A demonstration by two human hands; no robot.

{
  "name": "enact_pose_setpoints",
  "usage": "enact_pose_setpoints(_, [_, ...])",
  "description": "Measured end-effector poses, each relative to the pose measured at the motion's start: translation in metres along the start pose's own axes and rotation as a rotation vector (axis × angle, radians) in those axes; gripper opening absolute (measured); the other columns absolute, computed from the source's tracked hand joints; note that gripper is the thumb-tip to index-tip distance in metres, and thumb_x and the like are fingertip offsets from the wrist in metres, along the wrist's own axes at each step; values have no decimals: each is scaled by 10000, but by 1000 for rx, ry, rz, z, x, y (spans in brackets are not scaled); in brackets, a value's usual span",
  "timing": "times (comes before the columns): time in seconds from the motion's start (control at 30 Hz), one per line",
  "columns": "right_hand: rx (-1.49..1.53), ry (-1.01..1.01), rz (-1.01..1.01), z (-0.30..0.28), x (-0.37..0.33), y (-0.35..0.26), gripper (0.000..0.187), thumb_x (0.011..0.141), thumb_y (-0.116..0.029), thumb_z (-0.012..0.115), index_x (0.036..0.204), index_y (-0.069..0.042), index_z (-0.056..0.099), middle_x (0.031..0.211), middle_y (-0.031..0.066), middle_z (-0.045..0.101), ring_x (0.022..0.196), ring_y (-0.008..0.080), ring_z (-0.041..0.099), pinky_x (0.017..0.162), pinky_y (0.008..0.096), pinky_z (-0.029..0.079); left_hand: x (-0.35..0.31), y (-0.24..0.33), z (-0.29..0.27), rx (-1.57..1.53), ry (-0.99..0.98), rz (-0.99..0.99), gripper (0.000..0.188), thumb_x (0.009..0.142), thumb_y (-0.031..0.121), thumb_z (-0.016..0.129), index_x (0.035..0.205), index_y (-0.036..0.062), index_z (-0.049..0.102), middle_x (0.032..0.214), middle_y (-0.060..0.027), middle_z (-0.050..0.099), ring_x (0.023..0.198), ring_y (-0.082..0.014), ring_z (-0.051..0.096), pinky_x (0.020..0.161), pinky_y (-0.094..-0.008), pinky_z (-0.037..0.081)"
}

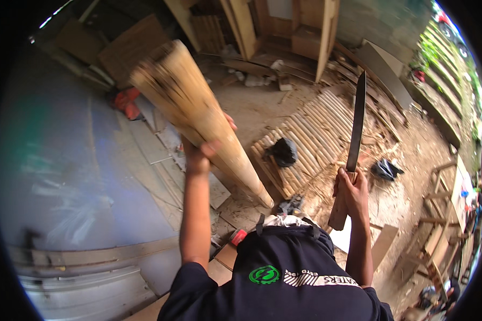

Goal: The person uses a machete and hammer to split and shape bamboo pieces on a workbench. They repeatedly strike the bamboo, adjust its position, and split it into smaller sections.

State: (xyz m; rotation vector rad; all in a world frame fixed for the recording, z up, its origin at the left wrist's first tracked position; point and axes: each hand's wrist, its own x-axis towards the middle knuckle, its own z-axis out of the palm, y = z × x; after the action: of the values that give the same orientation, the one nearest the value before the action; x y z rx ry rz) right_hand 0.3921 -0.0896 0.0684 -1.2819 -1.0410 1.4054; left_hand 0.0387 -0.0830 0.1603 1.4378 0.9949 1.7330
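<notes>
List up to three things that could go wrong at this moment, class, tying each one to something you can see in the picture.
1. The left hand grips the bamboo pole midway; a swing of the raised machete could land near those fingers.
2. The pole stands tilted, its lower end on the ground, so a blow might make it slip or twist.
3. Split bamboo strips and scraps cover the ground, so footing may be poor while the right hand holds the blade.

The person wore a dark navy short-sleeved shirt (284, 278) with a green round emblem and white lettering printed on it. Both forearms were bare; dark straps, perhaps a harness, crossed the shoulders.
</notes>
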Motion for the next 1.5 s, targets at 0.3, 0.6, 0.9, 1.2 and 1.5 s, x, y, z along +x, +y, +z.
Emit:
enact_pose_setpoints(0.3, [9,-265,58,55,2,21,222,969,-171,681,1054,-2,566,724,17,591,555,93,560,475,261,459,-67,-62,-43,-83,75,-129,775,629,291,808,1281,37,474,1080,-148,602,997,-283,625,892,-419,521])
enact_pose_setpoints(0.6, [-1,-365,-10,95,-6,-12,385,890,-142,778,1153,23,550,759,32,614,594,98,594,511,260,489,-58,-67,-27,4,160,8,610,664,99,780,1213,5,530,1056,-121,629,973,-228,633,887,-370,512])
enact_pose_setpoints(0.9, [216,-431,-199,140,-7,-52,342,896,-110,763,1141,-6,549,857,39,638,660,91,615,558,248,509,-62,-87,8,246,326,-62,584,708,77,850,1203,-15,555,1062,-89,666,979,-185,650,901,-323,514])
enact_pose_setpoints(1.2, [-260,-467,-68,126,10,0,328,872,-70,719,1151,14,570,696,75,630,629,116,609,562,296,478,-125,-185,3,284,261,-199,558,704,128,870,1168,-17,596,1102,-130,707,993,-193,686,902,-336,538])
enact_pose_setpoints(1.5, [-607,-531,-56,118,13,68,333,864,-114,745,1120,30,587,744,62,648,661,129,612,600,298,500,-195,-284,-10,306,257,-496,624,674,80,867,1218,5,572,1158,-117,680,1055,-215,661,930,-353,520])
